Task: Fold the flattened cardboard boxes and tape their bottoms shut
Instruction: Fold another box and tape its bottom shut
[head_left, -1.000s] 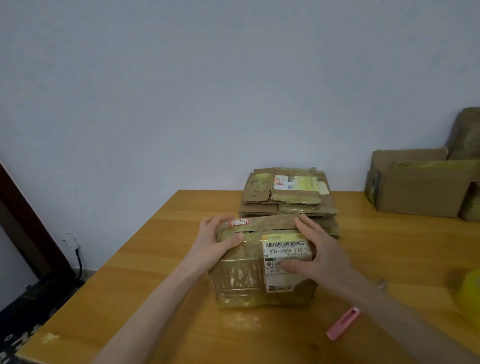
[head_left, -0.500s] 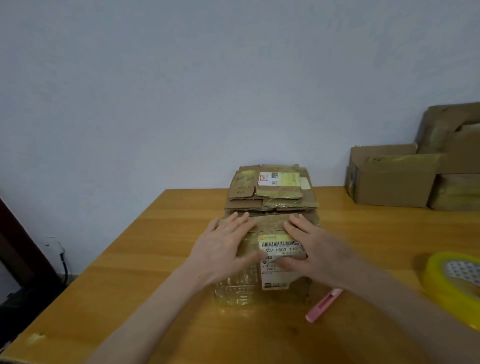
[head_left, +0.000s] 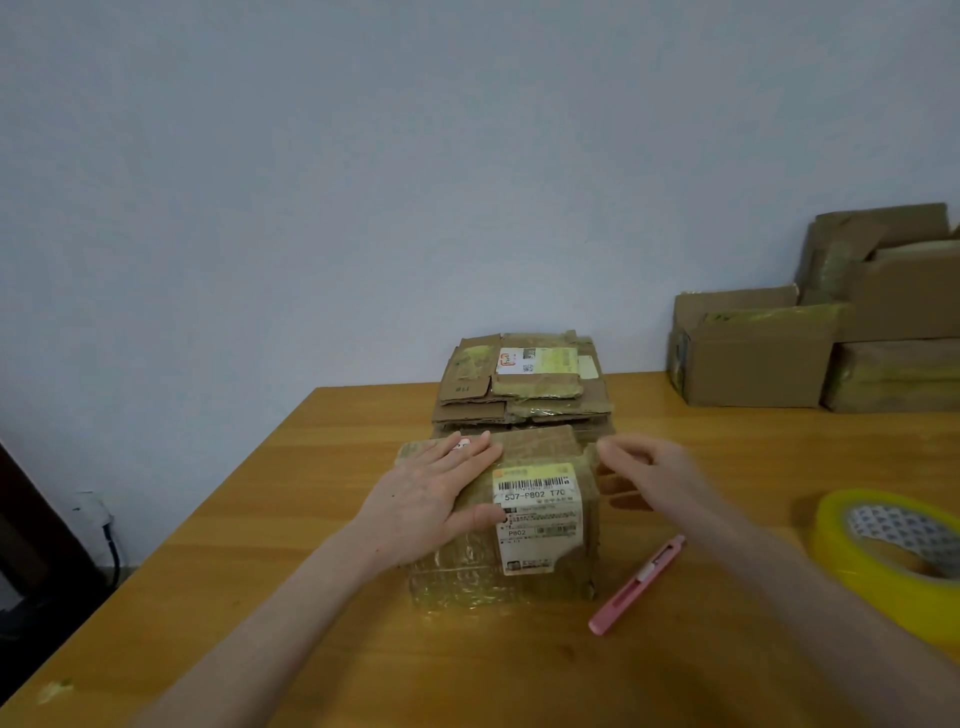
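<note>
Head view is showing, nearest on the wooden table (head_left: 311, 519), a pink plastic utility knife (head_left: 636, 584) and, toward the right edge, a yellow roll of packing tape (head_left: 841, 561), both untouched. Just behind the knife, a brown cardboard box with a white barcode label (head_left: 540, 519) is standing near the table's middle. The left hand (head_left: 431, 499) is pressing flat on its top, fingers straight and together. The right hand (head_left: 649, 478), resting on the box half a second ago, is now leaving it at the right wall, fingers loosely curled and holding nothing. Probably the flaps are closed and taping is coming next. Farther back, a stack of flattened brown boxes (head_left: 524, 384) is waiting at the far edge, and folded boxes (head_left: 753, 358) are sitting toward the far right corner.
</note>
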